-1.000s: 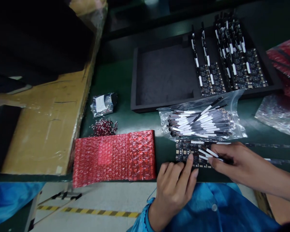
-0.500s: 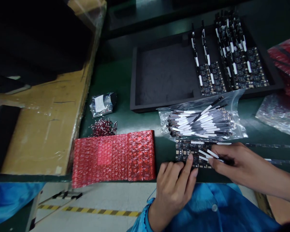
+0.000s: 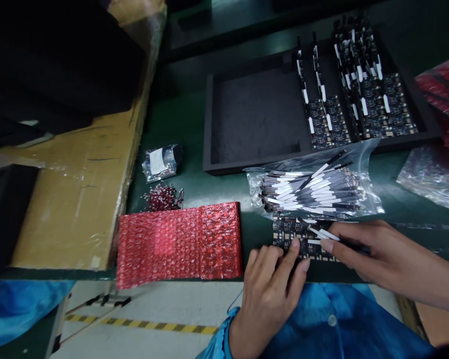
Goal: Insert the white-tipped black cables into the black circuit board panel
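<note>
A dark circuit board panel (image 3: 280,234) with gold pads lies flat near the bench's front edge. My left hand (image 3: 271,286) rests at its lower left, the stretched index fingertip pressing on the board. Over the panel's right part, my right hand (image 3: 362,244) is closed in a pinch on several thin black flex cables (image 3: 324,233) with white strips. Their free ends point left across the board; the palm hides the other ends. One white-striped cable lies along the panel's top edge. Just above, a clear plastic bag (image 3: 372,202) bears a pile of similar cables (image 3: 310,189).
Behind stands a black foam tray (image 3: 254,114) with upright boards (image 3: 385,104) bearing cables. On the left lie a red bubble-wrap packet (image 3: 179,244), small dark-red wired parts (image 3: 164,197), a silvery bag (image 3: 159,163) and a cardboard box (image 3: 75,199). Clear plastic (image 3: 434,174) lies right.
The cable ends in my right hand have shifted, one now reaching up toward the panel's top edge. My left hand stays on the board. The view has moved slightly.
</note>
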A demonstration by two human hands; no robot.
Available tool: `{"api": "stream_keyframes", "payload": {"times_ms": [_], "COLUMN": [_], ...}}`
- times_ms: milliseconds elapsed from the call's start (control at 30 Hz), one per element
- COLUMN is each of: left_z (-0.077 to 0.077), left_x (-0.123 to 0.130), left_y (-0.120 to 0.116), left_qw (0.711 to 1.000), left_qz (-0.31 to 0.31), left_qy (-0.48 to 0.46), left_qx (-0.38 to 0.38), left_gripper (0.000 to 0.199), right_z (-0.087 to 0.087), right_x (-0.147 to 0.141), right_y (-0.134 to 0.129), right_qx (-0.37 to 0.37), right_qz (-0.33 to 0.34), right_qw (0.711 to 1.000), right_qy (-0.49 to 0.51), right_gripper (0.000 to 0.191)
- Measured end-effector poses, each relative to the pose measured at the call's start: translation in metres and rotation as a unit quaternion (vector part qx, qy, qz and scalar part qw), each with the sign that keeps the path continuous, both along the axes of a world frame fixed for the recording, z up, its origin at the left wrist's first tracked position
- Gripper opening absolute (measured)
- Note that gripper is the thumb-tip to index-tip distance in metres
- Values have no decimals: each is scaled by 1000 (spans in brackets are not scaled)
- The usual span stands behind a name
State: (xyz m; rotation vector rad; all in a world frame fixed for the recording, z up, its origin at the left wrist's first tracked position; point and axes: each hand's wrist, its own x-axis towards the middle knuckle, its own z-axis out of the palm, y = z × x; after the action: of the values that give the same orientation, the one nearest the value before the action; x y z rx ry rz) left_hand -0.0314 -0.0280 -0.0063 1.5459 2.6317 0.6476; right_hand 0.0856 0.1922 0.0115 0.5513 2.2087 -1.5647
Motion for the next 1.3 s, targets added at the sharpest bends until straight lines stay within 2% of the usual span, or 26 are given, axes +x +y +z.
{"api": "stream_keyframes", "payload": {"times_ms": [167, 333, 833, 1000, 1133, 1300], "left_z": [-2, -8, -10, -11, -7, -2], "left_x": [1, 2, 3, 3, 3, 1], "left_y": [0, -3, -7, -5, -2, 0], "left_qw": [1000, 999, 999, 999, 999, 999], "left_qz": [6, 0, -8, -3, -10, -15], "left_qy": [3, 11, 28, 28, 29, 40], "left_qx": [14, 35, 46, 34, 20, 0], "left_gripper": [45, 45, 53, 53, 53, 54], "right_z": [3, -4, -7, -9, -5, 9], "right_x": [3, 8, 8, 9, 9, 4], "right_y": [1, -4, -6, -6, -5, 3], "right_qx": [10, -28, -20, -35, -24, 5], "right_qz": [4, -10, -12, -20, -15, -10], "right_qw": [1000, 1000, 1000, 999, 1000, 1000], "right_qy": [-3, 6, 2, 13, 13, 13], "right_gripper": [52, 42, 49, 39, 43, 42]}}
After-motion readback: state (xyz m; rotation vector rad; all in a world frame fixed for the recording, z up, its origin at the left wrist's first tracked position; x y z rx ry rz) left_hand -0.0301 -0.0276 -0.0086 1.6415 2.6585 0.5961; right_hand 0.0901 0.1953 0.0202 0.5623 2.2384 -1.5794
